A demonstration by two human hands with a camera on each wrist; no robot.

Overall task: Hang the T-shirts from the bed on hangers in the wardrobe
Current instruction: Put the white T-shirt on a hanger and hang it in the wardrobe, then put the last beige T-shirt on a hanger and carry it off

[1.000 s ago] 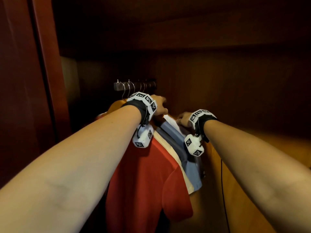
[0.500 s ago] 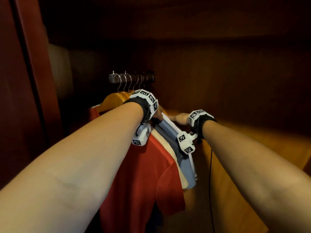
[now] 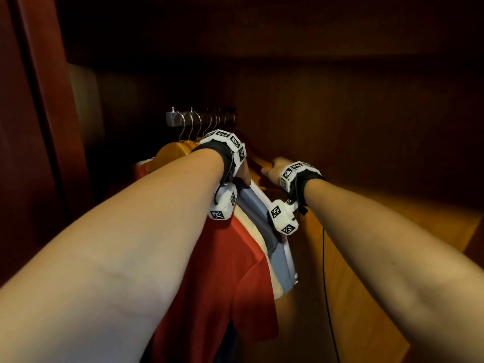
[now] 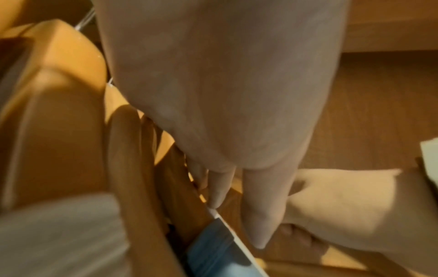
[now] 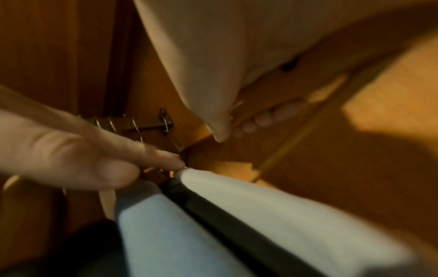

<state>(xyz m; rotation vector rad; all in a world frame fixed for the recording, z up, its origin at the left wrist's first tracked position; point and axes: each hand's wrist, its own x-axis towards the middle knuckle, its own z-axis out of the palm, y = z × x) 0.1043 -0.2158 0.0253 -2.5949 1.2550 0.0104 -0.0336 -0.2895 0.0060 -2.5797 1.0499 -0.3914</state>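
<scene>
My left hand (image 4: 227,116) presses straight fingers against the white T-shirt (image 5: 272,209) (hung beside the blue one); my right hand (image 3: 275,171) grips a wooden hanger (image 5: 296,138).

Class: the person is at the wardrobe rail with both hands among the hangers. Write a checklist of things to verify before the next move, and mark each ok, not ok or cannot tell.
1. Right hand has a firm hold: its fingers curl round the bare wooden hanger. Ok.
2. Left hand is free: its fingers are straight and touch the top of the white T-shirt. Ok.
3. The red T-shirt and the grey-blue T-shirt hang on the rail. Ok.
4. The gripped hanger's hook is clear of the metal rail: hidden. Cannot tell.
</scene>
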